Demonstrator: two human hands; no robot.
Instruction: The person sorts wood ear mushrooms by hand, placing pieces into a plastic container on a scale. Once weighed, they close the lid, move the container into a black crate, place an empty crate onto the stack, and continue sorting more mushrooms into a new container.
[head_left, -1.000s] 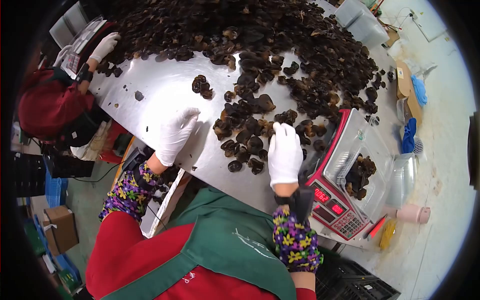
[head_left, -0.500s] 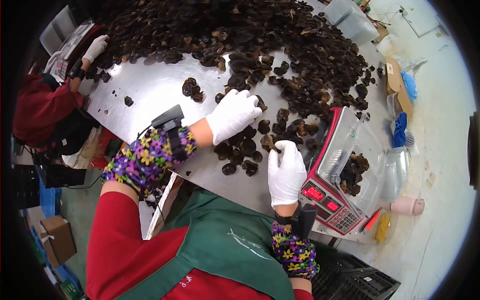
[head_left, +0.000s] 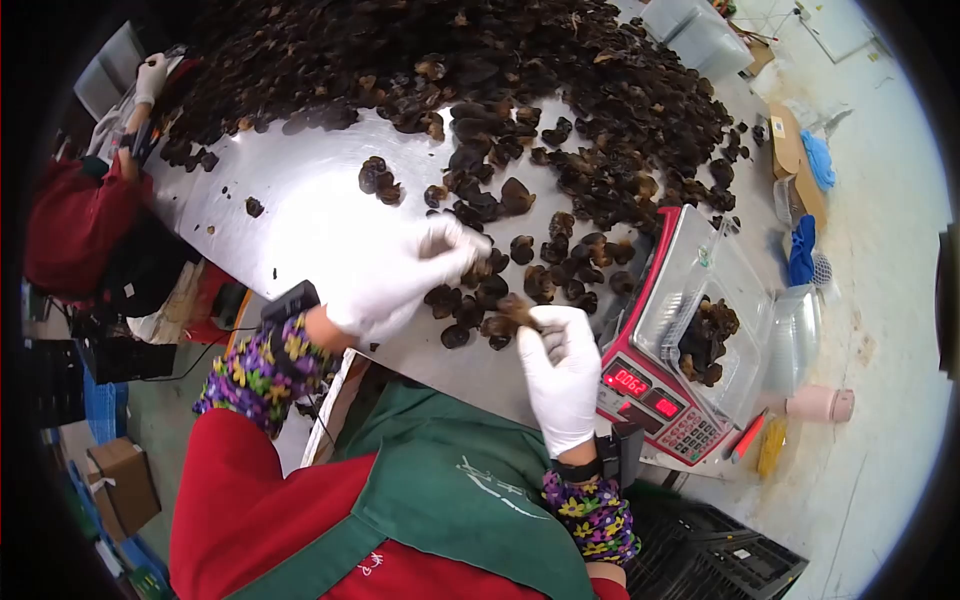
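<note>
In a white glove, my right hand [head_left: 562, 378] pinches a brown wood ear mushroom [head_left: 512, 309] between thumb and fingers, just above the steel table [head_left: 310, 190]. My left hand [head_left: 395, 275], also gloved and slightly blurred, is above the table to the left, its thumb and forefinger closed towards each other; whatever they hold, if anything, I cannot make out. Beneath and between the hands lies a small cluster of wood ear mushrooms [head_left: 470, 305]. To the right, a red digital scale [head_left: 655, 410] bears a clear plastic tray [head_left: 740, 340] with a clump of mushrooms [head_left: 708, 340] inside.
A large heap of wood ears [head_left: 450, 50] covers the table's far side. Clear containers [head_left: 700, 40] stand at the far right corner. A pink bottle [head_left: 820, 404] and an orange-handled tool [head_left: 748, 437] lie beside the scale. A co-worker's gloved hand [head_left: 150, 78] is at the far left.
My left hand has moved left and towards me, off the mushrooms. My right hand has shifted slightly left and towards me with its mushroom. The co-worker's hand has moved left.
</note>
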